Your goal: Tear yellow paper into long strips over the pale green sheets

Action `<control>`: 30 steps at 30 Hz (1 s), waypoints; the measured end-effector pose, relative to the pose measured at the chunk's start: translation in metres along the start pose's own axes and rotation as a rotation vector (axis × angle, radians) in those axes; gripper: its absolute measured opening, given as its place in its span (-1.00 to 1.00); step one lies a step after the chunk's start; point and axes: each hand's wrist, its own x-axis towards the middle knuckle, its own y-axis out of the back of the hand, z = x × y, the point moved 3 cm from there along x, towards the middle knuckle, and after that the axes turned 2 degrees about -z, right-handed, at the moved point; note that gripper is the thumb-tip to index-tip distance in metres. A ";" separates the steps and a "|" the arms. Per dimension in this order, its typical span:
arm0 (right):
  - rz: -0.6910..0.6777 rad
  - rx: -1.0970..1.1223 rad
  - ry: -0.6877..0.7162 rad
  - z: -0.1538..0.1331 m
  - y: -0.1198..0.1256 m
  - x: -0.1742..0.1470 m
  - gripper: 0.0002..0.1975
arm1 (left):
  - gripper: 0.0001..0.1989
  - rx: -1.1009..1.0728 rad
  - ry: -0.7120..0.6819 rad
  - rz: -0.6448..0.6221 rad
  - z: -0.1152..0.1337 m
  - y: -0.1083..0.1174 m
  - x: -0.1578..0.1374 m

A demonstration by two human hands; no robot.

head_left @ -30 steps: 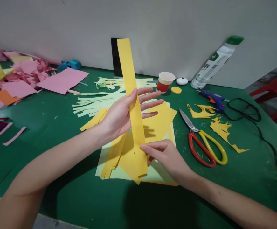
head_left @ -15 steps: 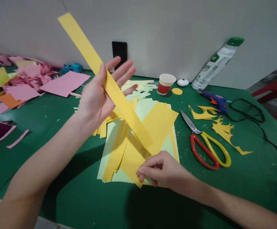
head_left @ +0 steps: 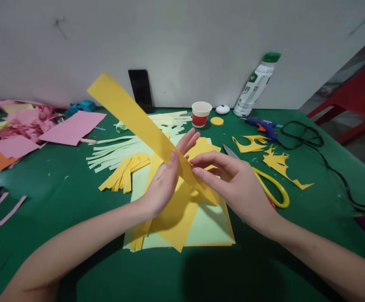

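Observation:
A long yellow paper strip [head_left: 138, 121] slants across the middle of the view, its far end up to the left. My left hand [head_left: 165, 180] grips it, the thumb lying over the strip and the fingers behind. With thumb and forefinger nearly together, my right hand [head_left: 232, 180] pinches at the strip's right edge; the exact contact is partly hidden. Below both hands lie yellow paper sheets [head_left: 169, 226] and pale green sheets [head_left: 207, 233]. Cut yellow strips [head_left: 119, 174] and a fringe of pale green strips [head_left: 113, 149] rest to the left.
Scissors [head_left: 278, 191] lie partly behind my right hand, near yellow scraps [head_left: 283, 165]. A glue gun [head_left: 264, 128] with a cord, a paper cup [head_left: 201, 115], a leaning bottle [head_left: 256, 88] and a phone [head_left: 141, 90] stand farther back. Pink paper [head_left: 73, 128] covers the left side.
My left hand has come down and turned, bringing the strip lower. My right hand has risen from the sheets to the strip's edge. The view has shifted slightly.

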 end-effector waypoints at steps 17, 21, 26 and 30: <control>-0.046 -0.149 0.149 -0.019 0.009 0.007 -0.91 | -0.69 0.323 -0.179 -0.043 0.022 0.007 -0.001; -0.017 -0.158 0.190 -0.023 0.006 0.006 -0.89 | -0.65 0.285 -0.154 -0.092 0.015 0.001 -0.005; 0.028 -0.188 0.263 -0.027 0.005 0.003 -0.90 | -0.63 0.255 -0.174 -0.121 0.011 -0.003 -0.011; 0.056 -0.188 0.280 -0.029 0.006 0.001 -0.88 | -0.63 0.305 -0.181 -0.141 0.015 -0.005 -0.012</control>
